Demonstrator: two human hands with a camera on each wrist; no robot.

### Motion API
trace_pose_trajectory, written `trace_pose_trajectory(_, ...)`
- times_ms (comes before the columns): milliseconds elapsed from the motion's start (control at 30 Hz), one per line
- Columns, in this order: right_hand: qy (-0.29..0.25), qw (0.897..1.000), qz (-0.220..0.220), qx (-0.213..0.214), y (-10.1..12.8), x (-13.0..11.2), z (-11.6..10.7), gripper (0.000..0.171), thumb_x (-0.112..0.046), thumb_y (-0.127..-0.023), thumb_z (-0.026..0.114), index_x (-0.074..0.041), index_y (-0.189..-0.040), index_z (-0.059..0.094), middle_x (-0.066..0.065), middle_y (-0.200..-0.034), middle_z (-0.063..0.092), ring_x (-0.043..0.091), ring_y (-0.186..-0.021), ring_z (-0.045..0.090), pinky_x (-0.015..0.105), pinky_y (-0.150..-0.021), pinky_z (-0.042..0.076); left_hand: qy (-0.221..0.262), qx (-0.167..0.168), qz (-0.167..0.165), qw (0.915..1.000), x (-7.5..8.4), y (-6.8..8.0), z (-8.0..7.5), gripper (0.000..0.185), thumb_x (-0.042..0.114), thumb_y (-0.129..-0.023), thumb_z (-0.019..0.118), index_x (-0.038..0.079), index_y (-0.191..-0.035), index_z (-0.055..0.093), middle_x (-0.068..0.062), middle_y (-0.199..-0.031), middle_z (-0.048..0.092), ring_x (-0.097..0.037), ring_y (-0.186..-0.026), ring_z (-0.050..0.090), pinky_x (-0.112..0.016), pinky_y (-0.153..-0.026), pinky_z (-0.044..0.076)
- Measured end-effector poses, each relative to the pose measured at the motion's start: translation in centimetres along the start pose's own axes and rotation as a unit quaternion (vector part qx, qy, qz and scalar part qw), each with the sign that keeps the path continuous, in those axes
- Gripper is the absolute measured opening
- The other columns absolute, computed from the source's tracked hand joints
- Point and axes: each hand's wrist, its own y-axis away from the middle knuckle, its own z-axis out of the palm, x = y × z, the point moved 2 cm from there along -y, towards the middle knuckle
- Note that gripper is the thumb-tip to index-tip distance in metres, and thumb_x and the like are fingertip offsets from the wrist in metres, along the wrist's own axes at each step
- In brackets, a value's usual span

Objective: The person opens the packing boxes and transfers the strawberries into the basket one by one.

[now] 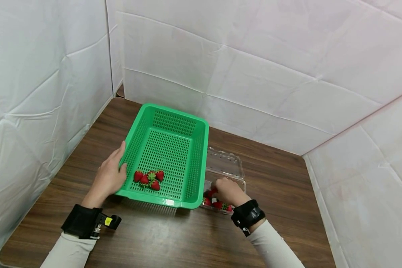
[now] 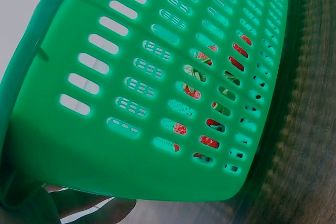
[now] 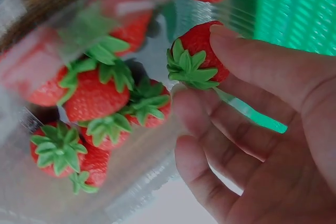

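Observation:
At the left side of a green perforated basket [image 1: 205,156], my left hand [image 1: 108,176] grips the rim, the thumb toward the inside. Several strawberries [image 1: 155,185] lie clustered in the basket's near left corner; the left wrist view shows them in part through the slots. My right hand [image 1: 228,190] is over a clear plastic clamshell box [image 1: 243,185] right of the basket. Between thumb and fingers it pinches a strawberry [image 3: 197,51] with green leaves. More strawberries [image 3: 97,95] sit in the box, some behind its clear wall.
The box's clear lid [image 1: 224,163] lies folded back on the far side. Brown wood-grain table [image 1: 274,178] extends around basket and box. White sheeting [image 1: 254,74] walls the back and both sides, close behind the basket.

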Motion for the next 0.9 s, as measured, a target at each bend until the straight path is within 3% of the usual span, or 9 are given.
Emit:
trace_pose_trajectory(300, -0.071, 0.997, -0.008, -0.004, 0.5, -0.4, -1.9, 0.005, -0.009, -0.093, 0.063, -0.008, -0.092, 0.068, 0.002, -0.074, 0.063, 0.008, -0.054, 0.051, 0.023, -0.052, 0.041, -0.006, 0.006, 0.004, 1.0000, -0.2, -0.1, 0.1, 0.070, 0.003, -0.099, 0.042, 0.012, -0.157, 0.004, -0.029, -0.154, 0.027, -0.056, -0.122, 0.043, -0.073, -0.096, 0.031)
trace_pose_trajectory(467, -0.115, 0.993, 0.000, -0.001, 0.9, -1.0, -3.1, 0.010, -0.006, -0.092, 0.063, -0.009, -0.101, 0.069, 0.002, -0.075, 0.065, 0.009, -0.046, 0.052, 0.023, -0.048, 0.044, -0.007, 0.006, 0.006, 0.9999, -0.1, -0.1, 0.1, 0.070, 0.003, -0.099, 0.042, 0.013, -0.157, 0.003, -0.029, -0.154, 0.027, -0.056, -0.121, 0.045, -0.073, -0.095, 0.032)
trace_pose_trajectory(667, -0.105, 0.994, -0.013, 0.031, 1.1, -1.8, -4.8, 0.012, -0.005, -0.092, 0.064, -0.007, -0.103, 0.066, 0.005, -0.083, 0.067, 0.006, -0.054, 0.053, 0.022, -0.055, 0.044, -0.007, 0.005, 0.008, 0.9999, -0.1, -0.1, 0.1, 0.069, 0.003, -0.099, 0.042, 0.011, -0.157, 0.004, -0.030, -0.154, 0.027, -0.056, -0.122, 0.043, -0.071, -0.094, 0.034)
trace_pose_trajectory(900, -0.069, 0.993, -0.055, 0.082, 1.1, -2.9, -6.3, 0.007, -0.004, -0.089, 0.067, -0.007, -0.091, 0.061, 0.005, -0.085, 0.065, 0.006, -0.066, 0.057, 0.021, -0.059, 0.044, -0.007, 0.007, 0.008, 0.9999, -0.1, -0.1, 0.1, 0.070, 0.003, -0.099, 0.042, 0.013, -0.157, 0.003, -0.029, -0.154, 0.027, -0.056, -0.120, 0.046, -0.070, -0.092, 0.037)
